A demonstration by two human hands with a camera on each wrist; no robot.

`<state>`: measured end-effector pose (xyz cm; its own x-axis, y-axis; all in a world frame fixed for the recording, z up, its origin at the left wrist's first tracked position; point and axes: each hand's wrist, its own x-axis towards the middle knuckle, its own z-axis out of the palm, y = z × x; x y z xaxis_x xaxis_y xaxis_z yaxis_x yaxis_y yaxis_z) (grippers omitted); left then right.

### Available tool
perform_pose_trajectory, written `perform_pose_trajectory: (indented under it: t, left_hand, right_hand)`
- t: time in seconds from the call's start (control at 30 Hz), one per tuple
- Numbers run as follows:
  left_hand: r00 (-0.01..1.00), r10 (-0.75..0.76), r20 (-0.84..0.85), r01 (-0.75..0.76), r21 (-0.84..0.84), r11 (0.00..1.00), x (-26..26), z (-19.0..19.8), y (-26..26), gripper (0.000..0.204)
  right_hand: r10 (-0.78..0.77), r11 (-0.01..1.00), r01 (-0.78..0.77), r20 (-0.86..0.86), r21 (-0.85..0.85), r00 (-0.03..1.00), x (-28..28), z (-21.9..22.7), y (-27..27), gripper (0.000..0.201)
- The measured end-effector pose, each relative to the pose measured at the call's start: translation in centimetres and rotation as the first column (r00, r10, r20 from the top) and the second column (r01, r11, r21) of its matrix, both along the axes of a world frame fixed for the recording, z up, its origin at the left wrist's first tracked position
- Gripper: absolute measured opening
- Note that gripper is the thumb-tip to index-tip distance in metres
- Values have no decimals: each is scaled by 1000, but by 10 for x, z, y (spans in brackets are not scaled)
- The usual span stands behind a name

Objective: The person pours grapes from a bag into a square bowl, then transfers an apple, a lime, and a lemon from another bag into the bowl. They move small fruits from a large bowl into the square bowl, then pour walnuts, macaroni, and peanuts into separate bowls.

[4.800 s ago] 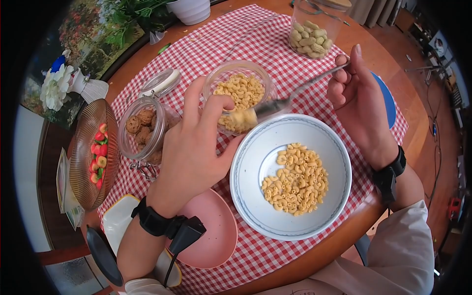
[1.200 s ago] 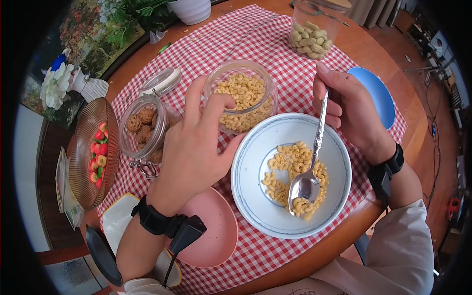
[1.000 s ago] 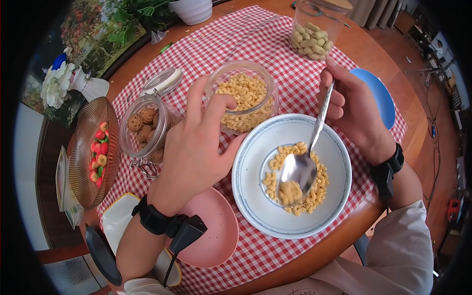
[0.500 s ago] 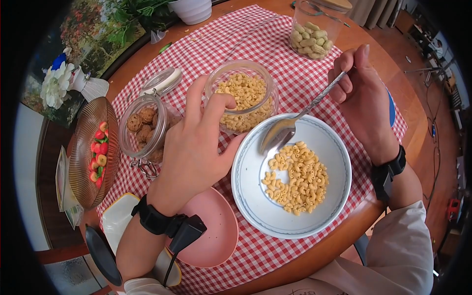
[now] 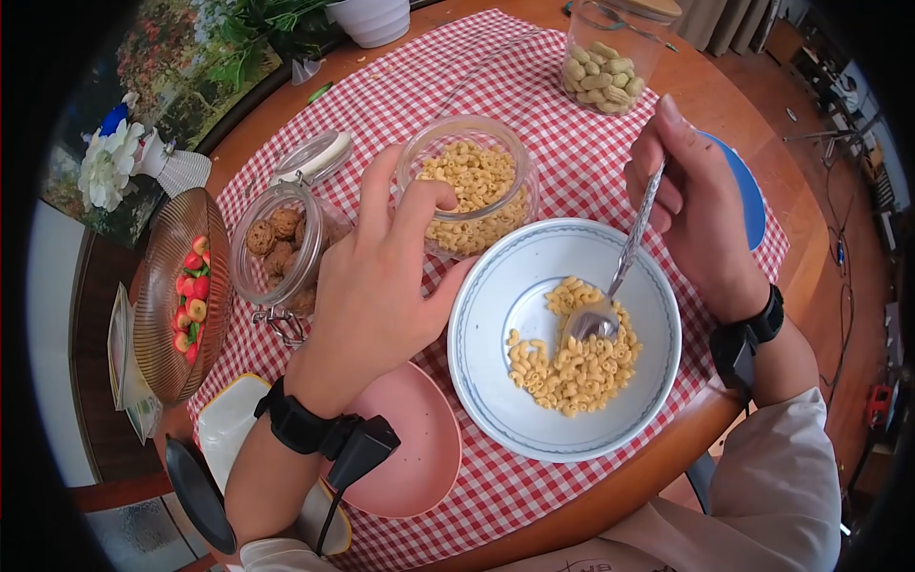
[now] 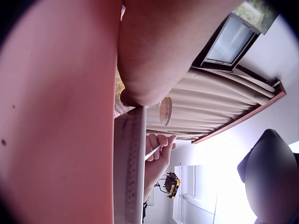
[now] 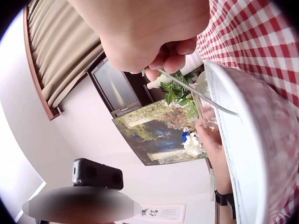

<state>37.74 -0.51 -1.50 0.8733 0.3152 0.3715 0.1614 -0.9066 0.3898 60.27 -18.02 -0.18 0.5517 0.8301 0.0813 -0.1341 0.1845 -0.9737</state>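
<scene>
With my right hand (image 5: pixel 701 205) I pinch the handle of a metal spoon (image 5: pixel 634 238), also seen edge-on in the right wrist view. Its head sits among the macaroni (image 5: pixel 581 377) inside a white bowl (image 5: pixel 486 400) with a blue-patterned rim. My left hand (image 5: pixel 372 276) holds a clear glass jar (image 5: pixel 524 205) of macaroni, one finger bent over the jar's rim and the thumb reaching to the bowl's left edge. In the left wrist view, the left hand (image 6: pixel 154 51) fills the top and hides most of the jar.
Left of my hand stands an open clip-top jar of walnuts (image 5: pixel 276 243). Nearer me lie a pink plate (image 5: pixel 410 448) and a white dish (image 5: pixel 233 419). A jar of peanuts (image 5: pixel 605 76) is at the back, a blue plate (image 5: pixel 748 195) right, a fruit-filled glass basket (image 5: pixel 152 315) far left.
The spoon has gone from the macaroni jar into the bowl, lifted toward the bowl's far left side, then come back down into the macaroni. My left hand has stayed at the jar.
</scene>
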Motion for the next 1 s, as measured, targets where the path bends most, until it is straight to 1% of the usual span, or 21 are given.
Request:
perform_pose_trajectory:
  t: [0.03,0.07,0.13,0.17,0.23,0.37,0.43,0.47,0.53,0.67,0.73,0.77,0.87,0.93,0.97,1.0]
  left_hand:
    - [1000,-1,6,1,13,1000,0,0,0,51]
    - [1000,0,6,0,12,1000,0,-1,0,51]
    - [999,-15,35,14,37,999,0,-2,1,51]
    - [999,-15,35,14,37,999,0,-2,1,51]
    - [999,-10,31,9,43,999,0,-1,1,50]
    - [999,-12,30,11,33,999,0,-1,1,50]
    - [1000,2,7,-2,-5,1000,0,0,0,50]
    - [1000,2,8,-2,-4,1000,0,1,-1,50]
    - [1000,12,-15,-12,-22,1000,0,2,-1,50]
    - [1000,1,14,-1,-1,1000,1,-1,0,50]
    - [999,-18,29,16,45,999,1,-2,2,51]
    - [999,-18,28,17,45,999,1,-2,1,51]
    - [1000,-2,10,2,15,1000,1,0,-1,51]
    - [1000,6,6,-6,47,999,0,0,0,51]
    - [1000,6,5,-6,47,999,0,0,0,51]
    - [1000,5,7,-5,36,999,0,0,0,51]
  right_hand:
    - [-81,997,81,15,-13,997,0,1,1,50]
    - [-80,997,80,15,-14,997,2,1,1,50]
    - [-164,986,164,8,33,986,5,2,2,49]
    - [-164,986,164,9,33,986,5,2,2,49]
    - [-255,963,255,-18,85,967,5,1,4,47]
    - [-230,968,236,-76,81,970,10,1,2,45]
    - [-119,988,135,-178,79,977,16,-4,0,43]
    - [-119,988,135,-178,79,977,16,-3,0,43]
    - [-137,983,167,-300,77,944,14,-2,1,39]
    - [-153,977,193,-329,94,932,11,-4,1,42]
    - [-227,966,257,-343,44,912,5,1,4,38]
    - [-227,965,257,-344,43,911,6,1,3,38]
    - [-186,970,232,-390,76,902,14,-1,-1,40]
    - [-6,978,82,-361,194,933,22,-6,-6,46]
    - [-6,978,82,-361,193,932,25,-8,-5,46]
    - [0,974,67,-297,216,955,28,-11,-5,46]
